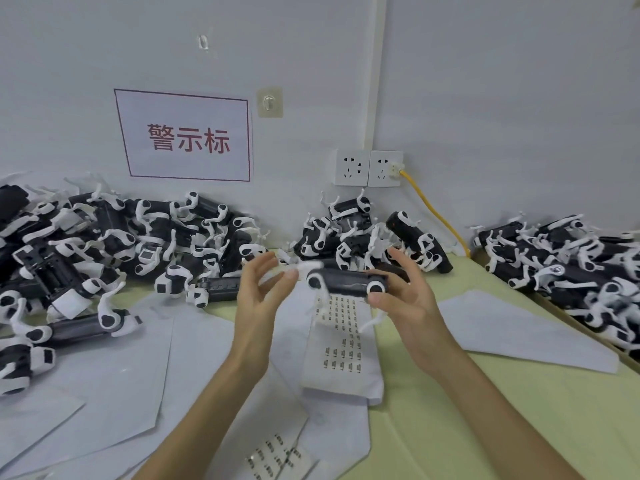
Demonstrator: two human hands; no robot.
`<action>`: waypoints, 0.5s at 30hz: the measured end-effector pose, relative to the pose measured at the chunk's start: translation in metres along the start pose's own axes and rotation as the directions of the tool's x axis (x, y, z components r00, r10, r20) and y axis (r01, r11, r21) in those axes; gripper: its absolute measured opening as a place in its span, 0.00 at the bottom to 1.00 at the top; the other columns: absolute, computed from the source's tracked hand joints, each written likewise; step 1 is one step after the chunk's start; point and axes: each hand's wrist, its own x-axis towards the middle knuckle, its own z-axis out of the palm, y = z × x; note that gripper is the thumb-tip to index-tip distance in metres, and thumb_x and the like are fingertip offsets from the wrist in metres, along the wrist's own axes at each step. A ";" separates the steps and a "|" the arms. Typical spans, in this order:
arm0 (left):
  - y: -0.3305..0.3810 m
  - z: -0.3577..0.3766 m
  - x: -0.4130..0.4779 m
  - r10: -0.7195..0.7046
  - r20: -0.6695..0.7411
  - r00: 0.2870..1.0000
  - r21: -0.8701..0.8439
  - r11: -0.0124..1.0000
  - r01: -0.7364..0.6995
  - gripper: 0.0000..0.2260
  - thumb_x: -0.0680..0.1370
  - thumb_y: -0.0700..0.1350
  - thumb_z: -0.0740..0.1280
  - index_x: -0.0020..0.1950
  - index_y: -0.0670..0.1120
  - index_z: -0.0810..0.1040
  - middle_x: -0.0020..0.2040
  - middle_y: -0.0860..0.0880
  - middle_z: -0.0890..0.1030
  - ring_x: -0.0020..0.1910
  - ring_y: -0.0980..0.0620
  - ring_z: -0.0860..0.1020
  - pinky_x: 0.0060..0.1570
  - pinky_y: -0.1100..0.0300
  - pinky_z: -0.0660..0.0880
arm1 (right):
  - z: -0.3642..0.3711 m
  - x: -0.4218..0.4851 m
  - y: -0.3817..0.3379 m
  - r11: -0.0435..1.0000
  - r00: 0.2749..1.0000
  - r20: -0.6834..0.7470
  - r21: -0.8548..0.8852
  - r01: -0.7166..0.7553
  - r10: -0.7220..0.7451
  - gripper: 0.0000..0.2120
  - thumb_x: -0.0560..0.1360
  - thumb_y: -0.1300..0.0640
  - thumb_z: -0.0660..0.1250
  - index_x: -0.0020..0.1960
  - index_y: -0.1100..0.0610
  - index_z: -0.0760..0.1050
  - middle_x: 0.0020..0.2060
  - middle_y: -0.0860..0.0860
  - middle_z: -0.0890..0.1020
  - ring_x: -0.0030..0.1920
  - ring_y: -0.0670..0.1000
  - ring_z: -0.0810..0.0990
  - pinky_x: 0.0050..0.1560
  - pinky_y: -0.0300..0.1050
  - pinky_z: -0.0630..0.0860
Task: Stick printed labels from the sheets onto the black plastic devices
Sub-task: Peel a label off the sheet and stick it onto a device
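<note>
Above the paper-strewn table (450, 427) by the wall (485, 98), right hand (412, 306) grips a device (346, 280), left hand (258, 296) spread.

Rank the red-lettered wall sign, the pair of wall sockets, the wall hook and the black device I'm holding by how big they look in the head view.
1. Wall sign, clearly largest.
2. Pair of wall sockets and black device: look alike, and the device is nearer the camera, so no ranking.
3. Wall hook, smallest.

Red "警示标" on the red-bordered white wall sign (183, 135); label-sheet (341, 336) print illegible.
</note>
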 end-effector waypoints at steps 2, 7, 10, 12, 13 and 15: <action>0.000 0.001 -0.001 -0.079 0.154 0.985 0.052 0.996 0.072 0.36 0.65 0.65 0.73 0.70 0.55 0.73 0.66 0.57 0.78 0.61 0.59 0.79 0.61 0.56 0.76 | 0.001 -0.001 -0.001 1.000 0.999 0.048 0.005 -0.008 0.008 0.40 0.66 0.63 0.74 0.75 0.48 0.65 0.57 0.56 0.84 0.59 0.55 0.82 0.60 0.48 0.76; -0.003 0.008 -0.002 -0.172 0.260 0.950 0.158 0.978 0.134 0.27 0.67 0.50 0.82 0.63 0.57 0.79 0.52 0.49 0.86 0.45 0.51 0.83 0.51 0.55 0.83 | 0.002 -0.001 -0.001 0.999 1.000 0.002 0.047 0.005 -0.005 0.36 0.67 0.60 0.74 0.73 0.49 0.69 0.57 0.59 0.83 0.58 0.57 0.83 0.62 0.55 0.79; 0.003 0.005 0.000 -0.182 0.270 0.946 0.199 0.971 0.130 0.26 0.64 0.55 0.80 0.61 0.61 0.80 0.55 0.45 0.85 0.49 0.44 0.84 0.59 0.48 0.80 | 0.003 -0.001 -0.001 0.998 0.999 -0.041 0.060 0.023 -0.021 0.34 0.67 0.58 0.76 0.71 0.47 0.71 0.55 0.57 0.82 0.56 0.54 0.84 0.59 0.56 0.79; 0.005 0.001 -0.001 -0.189 0.317 0.929 0.193 0.972 0.132 0.26 0.63 0.59 0.78 0.60 0.60 0.81 0.58 0.46 0.84 0.49 0.47 0.84 0.54 0.54 0.81 | 0.003 -0.001 -0.002 0.996 0.999 -0.044 0.082 0.032 -0.029 0.33 0.67 0.59 0.75 0.70 0.48 0.71 0.54 0.56 0.82 0.57 0.55 0.83 0.56 0.54 0.80; 0.007 0.000 -0.002 -0.204 0.357 0.912 0.159 0.975 0.156 0.24 0.65 0.61 0.76 0.60 0.59 0.82 0.60 0.45 0.84 0.51 0.48 0.84 0.51 0.56 0.81 | 0.003 -0.001 -0.003 0.994 0.999 -0.040 0.107 0.034 -0.029 0.32 0.67 0.60 0.74 0.70 0.49 0.71 0.53 0.56 0.82 0.57 0.55 0.83 0.55 0.52 0.80; 0.008 0.003 -0.005 -0.276 0.451 0.849 0.076 0.960 0.271 0.22 0.72 0.64 0.71 0.61 0.54 0.82 0.60 0.41 0.83 0.56 0.45 0.84 0.51 0.54 0.81 | 0.001 -0.001 -0.005 0.988 1.000 -0.010 0.154 0.031 -0.030 0.32 0.67 0.62 0.71 0.71 0.51 0.70 0.51 0.54 0.83 0.56 0.54 0.83 0.52 0.48 0.81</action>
